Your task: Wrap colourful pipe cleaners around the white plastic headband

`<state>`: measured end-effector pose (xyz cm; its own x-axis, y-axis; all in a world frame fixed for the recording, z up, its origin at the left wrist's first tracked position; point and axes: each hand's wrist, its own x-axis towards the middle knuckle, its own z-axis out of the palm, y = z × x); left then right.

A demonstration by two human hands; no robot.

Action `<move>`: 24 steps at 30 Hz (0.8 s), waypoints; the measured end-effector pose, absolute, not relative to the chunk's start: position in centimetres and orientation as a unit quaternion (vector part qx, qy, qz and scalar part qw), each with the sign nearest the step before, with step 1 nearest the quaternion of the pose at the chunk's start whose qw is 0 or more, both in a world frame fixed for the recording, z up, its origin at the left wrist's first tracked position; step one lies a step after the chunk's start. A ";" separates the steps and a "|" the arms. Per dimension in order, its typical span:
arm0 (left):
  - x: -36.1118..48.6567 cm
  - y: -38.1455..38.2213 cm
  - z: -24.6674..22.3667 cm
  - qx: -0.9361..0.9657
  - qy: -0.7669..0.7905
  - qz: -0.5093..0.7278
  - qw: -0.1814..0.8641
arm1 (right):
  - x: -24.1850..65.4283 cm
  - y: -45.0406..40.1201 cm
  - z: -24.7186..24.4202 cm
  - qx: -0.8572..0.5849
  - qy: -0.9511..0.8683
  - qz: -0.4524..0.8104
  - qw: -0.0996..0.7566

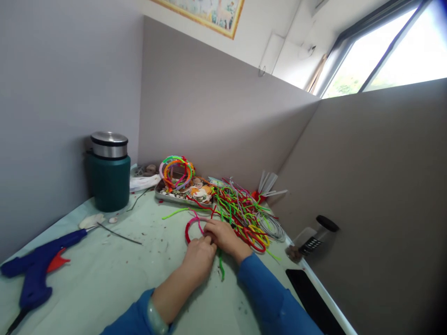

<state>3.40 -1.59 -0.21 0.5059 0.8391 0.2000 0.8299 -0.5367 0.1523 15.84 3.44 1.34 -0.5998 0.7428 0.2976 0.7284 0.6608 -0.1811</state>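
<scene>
Overhead, grey partition walls (216,107) enclose a pale green table (115,274).

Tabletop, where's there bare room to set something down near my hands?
Bare table lies between the blue glue gun and the left hand, up to the green flask. A narrower strip runs below the right hand toward the black phone. It is crowded around the pipe cleaner pile and metal tray.

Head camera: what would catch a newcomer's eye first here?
The tangled heap of bright pipe cleaners at the table's centre, just beyond the left hand and right hand, which meet at a red pipe-cleaner hoop. Next, the blue hot-glue gun at far left, then the dark green steel-lidded jar behind it.
</scene>
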 end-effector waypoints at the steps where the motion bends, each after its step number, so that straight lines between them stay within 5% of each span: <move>1: 3.4 -1.6 -0.2 0.867 0.483 0.123 0.021 | 15.9 3.4 1.3 -0.410 -0.895 0.018 0.177; 15: 3.3 -2.2 0.6 0.843 0.508 0.175 0.014 | 24.5 2.9 0.5 -0.633 -0.698 0.014 0.333; 24: 2.7 -1.1 0.8 0.758 0.579 0.248 0.168 | 25.2 2.1 -1.4 -0.644 -0.651 0.067 0.397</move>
